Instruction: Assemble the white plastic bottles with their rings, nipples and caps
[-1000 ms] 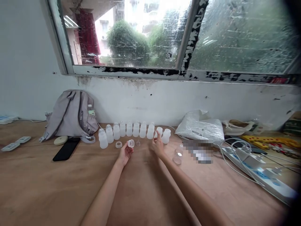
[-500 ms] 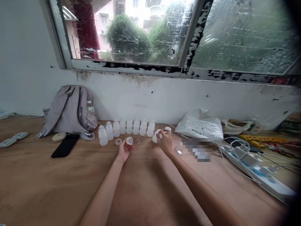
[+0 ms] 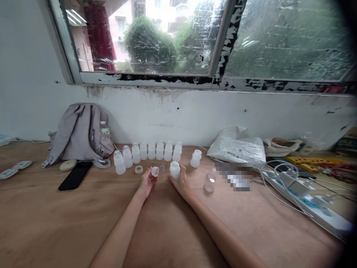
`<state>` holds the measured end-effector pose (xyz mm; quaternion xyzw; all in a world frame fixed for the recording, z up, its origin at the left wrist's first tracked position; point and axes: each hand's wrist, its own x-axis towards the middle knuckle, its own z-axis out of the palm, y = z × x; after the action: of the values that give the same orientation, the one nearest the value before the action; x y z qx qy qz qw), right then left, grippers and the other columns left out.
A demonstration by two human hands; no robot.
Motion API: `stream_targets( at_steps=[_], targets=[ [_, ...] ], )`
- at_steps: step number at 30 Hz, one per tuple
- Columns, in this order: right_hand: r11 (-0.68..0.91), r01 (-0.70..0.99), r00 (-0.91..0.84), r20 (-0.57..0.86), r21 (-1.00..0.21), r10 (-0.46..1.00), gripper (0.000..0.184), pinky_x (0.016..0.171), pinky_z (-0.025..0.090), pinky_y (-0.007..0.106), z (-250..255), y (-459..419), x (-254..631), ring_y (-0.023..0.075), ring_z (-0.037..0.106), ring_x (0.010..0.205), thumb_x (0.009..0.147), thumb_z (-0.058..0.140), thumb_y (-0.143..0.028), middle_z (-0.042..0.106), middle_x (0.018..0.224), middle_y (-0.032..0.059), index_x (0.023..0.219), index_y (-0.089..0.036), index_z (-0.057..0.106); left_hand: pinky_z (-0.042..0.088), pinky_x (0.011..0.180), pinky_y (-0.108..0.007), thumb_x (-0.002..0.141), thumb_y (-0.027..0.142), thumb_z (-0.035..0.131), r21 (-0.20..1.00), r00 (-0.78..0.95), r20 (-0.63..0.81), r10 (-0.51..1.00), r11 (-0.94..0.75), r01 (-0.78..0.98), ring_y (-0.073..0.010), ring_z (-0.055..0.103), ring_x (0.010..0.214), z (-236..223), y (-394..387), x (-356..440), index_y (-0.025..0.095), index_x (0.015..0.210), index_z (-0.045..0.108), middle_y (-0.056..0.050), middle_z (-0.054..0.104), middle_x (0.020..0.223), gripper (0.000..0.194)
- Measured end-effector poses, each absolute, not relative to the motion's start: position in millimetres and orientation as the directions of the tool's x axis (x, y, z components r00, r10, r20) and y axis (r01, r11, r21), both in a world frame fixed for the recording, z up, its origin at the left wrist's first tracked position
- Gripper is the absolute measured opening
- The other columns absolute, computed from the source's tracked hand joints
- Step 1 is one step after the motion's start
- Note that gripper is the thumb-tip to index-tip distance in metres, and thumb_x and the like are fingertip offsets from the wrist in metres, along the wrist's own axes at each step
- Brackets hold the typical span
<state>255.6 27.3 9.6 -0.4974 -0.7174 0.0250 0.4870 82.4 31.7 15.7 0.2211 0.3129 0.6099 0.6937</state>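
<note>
My right hand (image 3: pixel 182 182) is wrapped round a frosted white baby bottle (image 3: pixel 174 170), which stands upright without a cap. In my left hand (image 3: pixel 147 182) a small translucent cup-shaped cap (image 3: pixel 155 171) is pinched between fingers and thumb. Just left of that hand a translucent screw ring (image 3: pixel 138 169) lies on the table. A clear bottle teat (image 3: pixel 162 167) sits between the two hands. Behind them stands a curved row of several capped bottles (image 3: pixel 151 150). Another open bottle (image 3: pixel 196 159) is farther back on the right, apart from my hand.
Clear covers (image 3: pixel 209 183) lie right of my right forearm. A bubble-wrap parcel (image 3: pixel 237 149), a power strip (image 3: pixel 315 208) and loose cables fill the right side. At left are a grey backpack (image 3: pixel 80 134), a black phone (image 3: pixel 75 176) and a round beige object (image 3: pixel 68 165).
My right hand has brought an open bottle from the back right towards my left hand and lowered it to the table. My left hand has turned the cap slightly. The view has shifted a little.
</note>
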Motion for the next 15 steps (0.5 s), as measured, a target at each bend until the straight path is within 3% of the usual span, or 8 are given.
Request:
stream_targets(
  at_steps=[6,15],
  targets=[
    [0.546,0.762,-0.223,0.65,-0.349,0.726,0.048,0.079,0.04,0.039,16.6,11.9,252.3,0.0239,0.048,0.089,0.075,0.055,-0.036,0.054,0.099,0.0092,0.119,-0.022,0.042,0.044,0.057,-0.021,0.064,0.035,0.067,0.749,0.012,-0.125,0.992,0.102,-0.655,-0.0099,0.057,0.059,20.1,28.3,85.8,0.016,0.077,0.057,-0.001,0.063,0.073,0.025],
    [0.555,0.736,-0.187,0.672,-0.388,0.716,0.032,0.079,0.039,0.037,11.8,10.4,249.3,0.0237,0.047,0.091,0.073,0.057,-0.027,0.056,0.097,0.0078,0.104,-0.021,0.052,0.038,0.054,-0.015,0.058,0.03,0.071,0.844,-0.127,0.001,0.992,-0.069,-0.532,-0.0041,0.05,0.055,21.2,20.6,92.6,0.015,0.072,0.062,0.002,0.059,0.071,0.023]
  ],
)
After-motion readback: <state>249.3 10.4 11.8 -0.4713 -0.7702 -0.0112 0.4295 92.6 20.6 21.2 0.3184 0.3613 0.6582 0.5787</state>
